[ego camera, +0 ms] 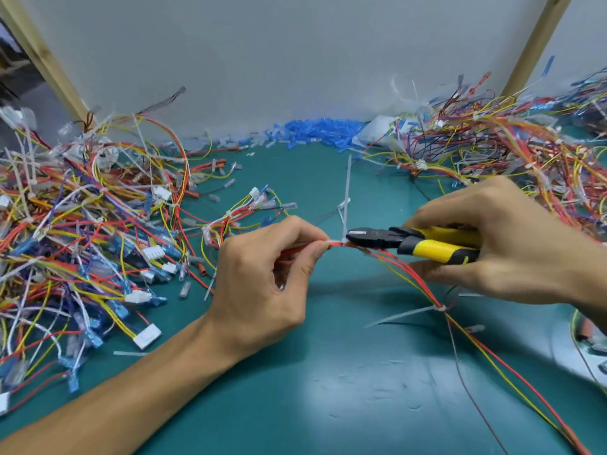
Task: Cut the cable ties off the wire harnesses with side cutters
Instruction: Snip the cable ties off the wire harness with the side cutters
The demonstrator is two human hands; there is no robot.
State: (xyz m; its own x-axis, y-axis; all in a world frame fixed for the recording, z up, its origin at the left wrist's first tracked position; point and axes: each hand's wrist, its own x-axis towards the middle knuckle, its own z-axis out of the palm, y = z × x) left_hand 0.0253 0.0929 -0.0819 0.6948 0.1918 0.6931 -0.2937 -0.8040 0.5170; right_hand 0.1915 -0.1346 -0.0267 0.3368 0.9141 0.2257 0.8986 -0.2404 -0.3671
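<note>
Left hand (262,274) pinches the wires (335,243), right hand (512,238) grips cutters (404,240) at the tie (347,192); blades may nick a wire.

Two hands show, one left hand (262,284) and one right hand (499,238), with one pair of side cutters (410,243) and one held wire harness (423,289) bearing two cable ties, the first tie (345,205) and the second tie (440,308). The desk (328,389) carries two harness heaps, too tangled to count singly: the left heap (82,224) by its left edge and the right heap (492,142) at its far right corner. One blue sleeve pile (318,129) lines the far edge.
</note>
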